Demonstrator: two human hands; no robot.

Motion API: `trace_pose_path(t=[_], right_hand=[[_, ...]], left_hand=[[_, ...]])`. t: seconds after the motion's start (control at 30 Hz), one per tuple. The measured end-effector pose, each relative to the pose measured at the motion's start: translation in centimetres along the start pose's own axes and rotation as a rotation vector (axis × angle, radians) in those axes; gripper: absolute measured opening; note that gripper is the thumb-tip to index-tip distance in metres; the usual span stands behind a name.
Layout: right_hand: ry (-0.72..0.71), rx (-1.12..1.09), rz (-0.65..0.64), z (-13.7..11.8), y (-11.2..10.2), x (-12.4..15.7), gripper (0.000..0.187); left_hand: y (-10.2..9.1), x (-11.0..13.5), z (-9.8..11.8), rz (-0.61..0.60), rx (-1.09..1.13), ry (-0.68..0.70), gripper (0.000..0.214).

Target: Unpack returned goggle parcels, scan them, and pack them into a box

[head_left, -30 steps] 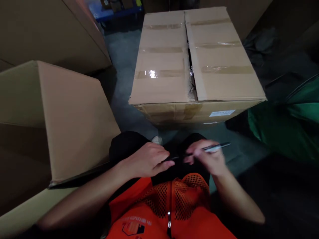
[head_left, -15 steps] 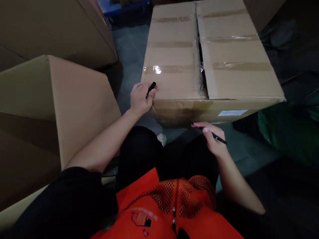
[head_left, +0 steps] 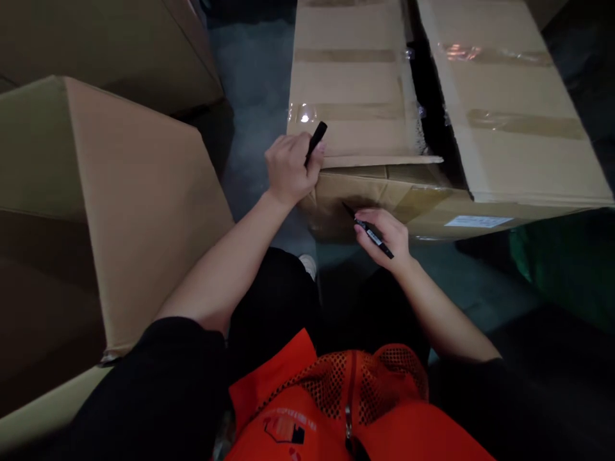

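A big taped cardboard box (head_left: pixel 504 147) stands on the floor in front of me. Its top flaps gape along the middle seam. My left hand (head_left: pixel 288 169) is closed around a black marker cap (head_left: pixel 316 141) and presses on the near left corner of the box's top. My right hand (head_left: pixel 387 234) grips a black marker (head_left: pixel 369 232), its tip touching the box's near side face just below the left flap.
Another large cardboard box (head_left: pixel 139 205) stands at my left, with more cardboard behind it (head_left: pixel 106 51). Something green (head_left: pixel 562 269) lies on the floor at the right. Grey floor (head_left: pixel 259 83) runs between the boxes. I wear an orange mesh vest (head_left: pixel 355 410).
A second ago both hands were together over my lap pulling the cap from the marker. The left hand then went to the box corner, the right brought the marker tip to the box's front face. The seam gapes wider.
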State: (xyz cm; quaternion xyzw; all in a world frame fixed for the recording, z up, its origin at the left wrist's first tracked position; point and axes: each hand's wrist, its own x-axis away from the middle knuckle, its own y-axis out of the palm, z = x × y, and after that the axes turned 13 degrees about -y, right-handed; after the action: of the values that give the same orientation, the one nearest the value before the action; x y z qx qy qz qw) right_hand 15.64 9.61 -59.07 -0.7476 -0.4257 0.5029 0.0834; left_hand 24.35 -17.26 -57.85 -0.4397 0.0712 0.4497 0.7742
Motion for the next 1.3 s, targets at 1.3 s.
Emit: trace_pose_path(t=[1.3], right_hand=[[-0.071,0.009,-0.033,0.0,1.6,1.0,0.022]], left_hand=[[-0.7,1.7,-0.9,-0.097,0.109,0.058,0.055]])
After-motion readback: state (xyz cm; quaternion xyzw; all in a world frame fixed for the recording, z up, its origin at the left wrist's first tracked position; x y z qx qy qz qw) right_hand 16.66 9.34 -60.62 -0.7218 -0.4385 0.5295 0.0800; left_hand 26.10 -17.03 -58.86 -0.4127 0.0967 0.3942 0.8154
